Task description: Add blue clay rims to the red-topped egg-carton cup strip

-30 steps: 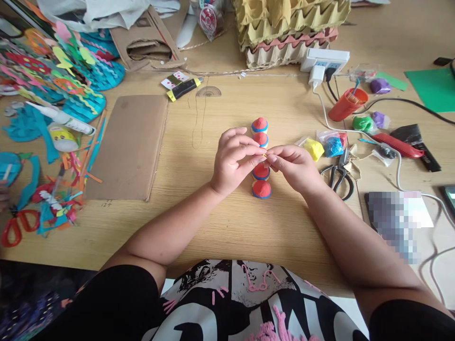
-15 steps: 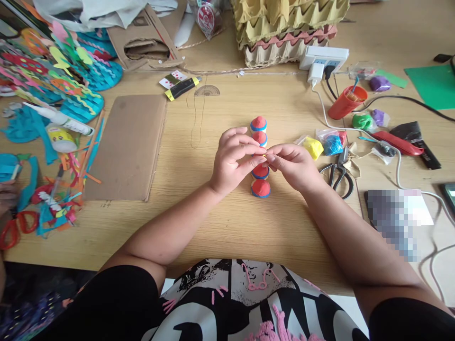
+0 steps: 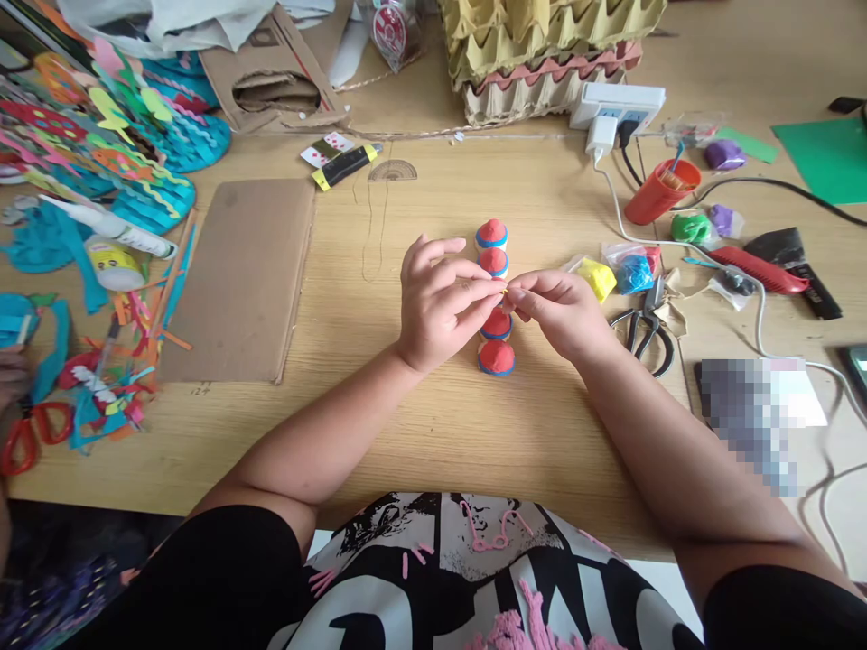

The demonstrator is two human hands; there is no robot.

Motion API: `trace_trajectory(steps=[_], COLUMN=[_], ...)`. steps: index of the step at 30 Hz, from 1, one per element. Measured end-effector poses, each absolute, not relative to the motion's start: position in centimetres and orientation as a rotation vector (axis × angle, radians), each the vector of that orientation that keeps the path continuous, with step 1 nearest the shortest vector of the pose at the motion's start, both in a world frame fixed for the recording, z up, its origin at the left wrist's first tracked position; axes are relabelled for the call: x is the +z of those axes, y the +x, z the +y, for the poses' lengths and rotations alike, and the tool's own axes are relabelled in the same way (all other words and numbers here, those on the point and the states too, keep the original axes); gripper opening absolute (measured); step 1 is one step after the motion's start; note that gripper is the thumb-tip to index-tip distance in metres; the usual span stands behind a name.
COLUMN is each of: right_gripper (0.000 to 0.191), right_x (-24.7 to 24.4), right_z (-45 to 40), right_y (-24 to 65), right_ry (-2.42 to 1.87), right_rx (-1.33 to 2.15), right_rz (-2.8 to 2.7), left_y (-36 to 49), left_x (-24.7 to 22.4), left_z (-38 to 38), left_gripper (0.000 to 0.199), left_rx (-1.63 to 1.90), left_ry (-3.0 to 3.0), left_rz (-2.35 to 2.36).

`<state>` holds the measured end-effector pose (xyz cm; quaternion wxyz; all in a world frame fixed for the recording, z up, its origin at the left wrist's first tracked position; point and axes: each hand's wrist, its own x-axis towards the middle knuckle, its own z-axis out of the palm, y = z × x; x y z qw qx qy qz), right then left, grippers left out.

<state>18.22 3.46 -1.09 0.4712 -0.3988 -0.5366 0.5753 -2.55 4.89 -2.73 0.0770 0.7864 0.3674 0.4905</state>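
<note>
A column of several red domes with blue rims (image 3: 497, 357) stands on the table in front of me. Above its middle, my left hand (image 3: 447, 302) and my right hand (image 3: 559, 311) meet at the fingertips. Between them they pinch a tiny yellow piece (image 3: 504, 292), mostly covered by the fingers. The other fingers of my left hand are raised and spread. My hands hide part of the column's middle. Yellow clay in a bag (image 3: 596, 280) lies just beyond my right hand.
Black-handled scissors (image 3: 643, 334), a red cup (image 3: 662, 191) and a power strip (image 3: 618, 108) are to the right. Cardboard (image 3: 237, 280) and paper crafts (image 3: 122, 171) lie left. Egg trays (image 3: 535, 63) stand behind. Another person's hand (image 3: 12, 375) shows at the left edge.
My left hand has shifted slightly left, its upper fingers lifted and spread more. The yellow piece now shows slightly higher between the fingertips.
</note>
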Motion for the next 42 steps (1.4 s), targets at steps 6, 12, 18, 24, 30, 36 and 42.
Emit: trace_trajectory(steps=[6, 12, 18, 24, 30, 36, 42], right_gripper=[0.033, 0.035, 0.029, 0.030, 0.034, 0.034, 0.036], right_x=[-0.7, -0.3, -0.2, -0.1, 0.0, -0.1, 0.2], right_z=[3.4, 3.4, 3.3, 3.2, 3.2, 3.1, 2.9], right_y=[18.0, 17.9, 18.0, 17.8, 17.6, 17.6, 17.5], right_ry=[-0.996, -0.986, -0.968, -0.950, -0.956, -0.966, -0.976], right_rx=[1.393, 1.387, 1.394, 1.393, 1.401, 1.369, 1.334], right_rz=[-1.338, -1.349, -1.346, -1.348, -1.340, -1.386, -1.435], left_y=[-2.6, -2.7, -2.5, -2.4, -2.4, -2.4, -2.2], left_x=[-3.0, -3.1, -2.7, -2.7, -2.8, -2.7, -2.5], left_z=[5.0, 5.1, 4.8, 4.8, 4.8, 4.8, 4.6], left_gripper=[0.007, 0.005, 0.005, 0.005, 0.004, 0.004, 0.006], left_rx=[1.480, 1.469, 1.476, 1.474, 1.452, 1.458, 1.448], left_ry=[2.387, 2.377, 2.419, 2.479, 2.422, 2.427, 2.451], left_rz=[1.099, 1.095, 1.158, 1.207, 1.190, 1.188, 1.247])
